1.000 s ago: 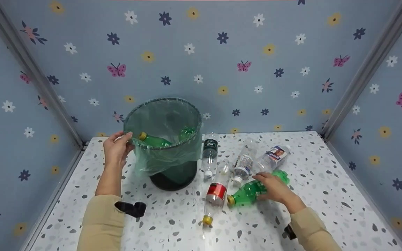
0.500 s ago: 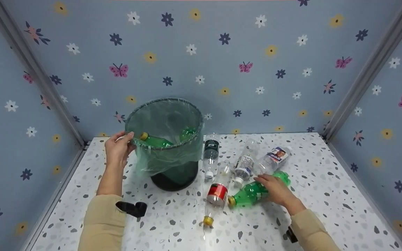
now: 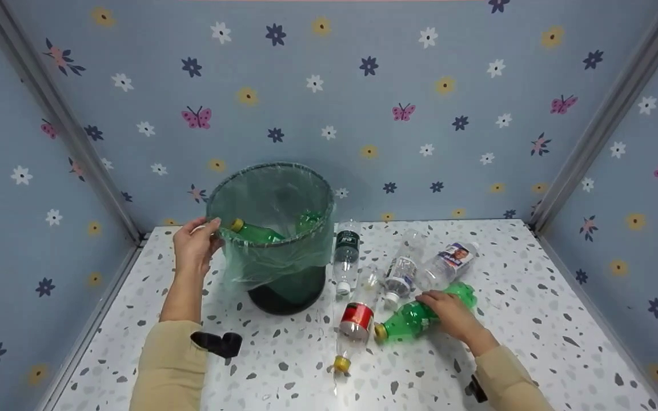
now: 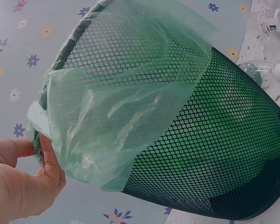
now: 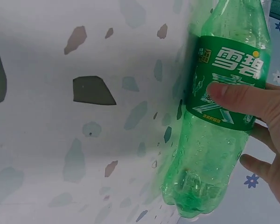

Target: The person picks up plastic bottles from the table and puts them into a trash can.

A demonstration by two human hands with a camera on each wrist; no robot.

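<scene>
My left hand point(image 3: 193, 245) pinches the rim of a dark mesh wastebasket point(image 4: 224, 126) at its left side. A thin green liner bag point(image 4: 112, 116) is folded over that rim, between thumb and fingers. Inside the wastebasket lies a green bottle with a yellow cap point(image 3: 257, 233), with more green plastic beside it. On the table my right hand point(image 3: 453, 318) grips another green soda bottle point(image 5: 207, 154), lying on its side. The thumb is on its label and the other fingers are behind it. Its yellow cap point(image 3: 381, 331) points left.
Between wastebasket and right hand lie a red-label bottle point(image 3: 357, 317), a dark-label bottle point(image 3: 346, 251) and a white-capped bottle point(image 3: 402, 270). A clear bottle with a picture label point(image 3: 453, 257) lies behind the green one. Flowered walls point(image 3: 340, 85) enclose the speckled table point(image 3: 283, 377).
My right hand has settled onto the green bottle, its fingers closing round it. The left hand keeps its hold on the rim. The head view has shifted slightly.
</scene>
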